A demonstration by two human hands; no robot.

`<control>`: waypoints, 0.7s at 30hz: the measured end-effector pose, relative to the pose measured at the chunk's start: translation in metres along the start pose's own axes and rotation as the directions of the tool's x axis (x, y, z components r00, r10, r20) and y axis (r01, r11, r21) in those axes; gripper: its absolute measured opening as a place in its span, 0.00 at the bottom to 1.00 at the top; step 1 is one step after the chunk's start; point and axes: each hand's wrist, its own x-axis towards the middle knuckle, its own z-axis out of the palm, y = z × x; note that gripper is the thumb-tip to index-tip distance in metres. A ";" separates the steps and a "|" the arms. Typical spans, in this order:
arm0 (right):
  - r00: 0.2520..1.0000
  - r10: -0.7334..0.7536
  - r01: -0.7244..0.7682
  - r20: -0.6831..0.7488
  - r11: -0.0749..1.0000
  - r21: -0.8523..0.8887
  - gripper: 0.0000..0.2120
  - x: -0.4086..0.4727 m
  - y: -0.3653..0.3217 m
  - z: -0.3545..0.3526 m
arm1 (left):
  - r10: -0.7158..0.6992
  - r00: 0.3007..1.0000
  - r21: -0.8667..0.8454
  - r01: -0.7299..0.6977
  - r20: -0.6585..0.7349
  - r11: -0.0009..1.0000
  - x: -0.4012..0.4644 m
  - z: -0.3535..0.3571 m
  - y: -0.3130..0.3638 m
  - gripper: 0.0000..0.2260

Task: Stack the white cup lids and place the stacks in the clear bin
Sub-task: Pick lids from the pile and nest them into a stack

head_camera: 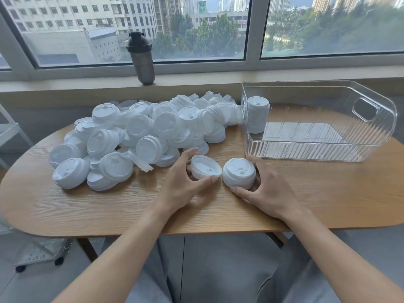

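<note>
White plastic lid [205, 167], tilted, pinched in left hand [183, 184]; right hand [265, 189] cups small stack [239, 172] on wooden table [109, 206]. Level lid, seat squarely; stack count unclear. Clear bin [306, 149] right, finished stack [257, 114] inside.

**One head camera, looking forward and down**

There is only one view. The camera sits on the person's head and looks forward and down over the desk [65, 206]. The lens is wide, so straight edges bend near the borders. The two forearms enter from the bottom edge, and the left hand [183, 184] and the right hand [266, 189] are close, in the lower middle. The window [196, 29] fills the top and is the farthest part. No second view shares this scene.
</note>
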 end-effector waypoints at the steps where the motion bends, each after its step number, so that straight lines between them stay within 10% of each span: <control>1: 1.000 -0.004 0.004 -0.005 1.000 -0.007 0.42 -0.001 -0.001 0.000 | 0.007 1.000 -0.001 -0.007 -0.010 1.000 0.000 0.000 0.000 0.39; 21: 0.999 -0.045 0.045 0.017 0.999 0.007 0.45 -0.004 -0.002 0.002 | 0.115 0.993 0.125 -0.115 0.009 0.985 0.007 0.028 0.029 0.43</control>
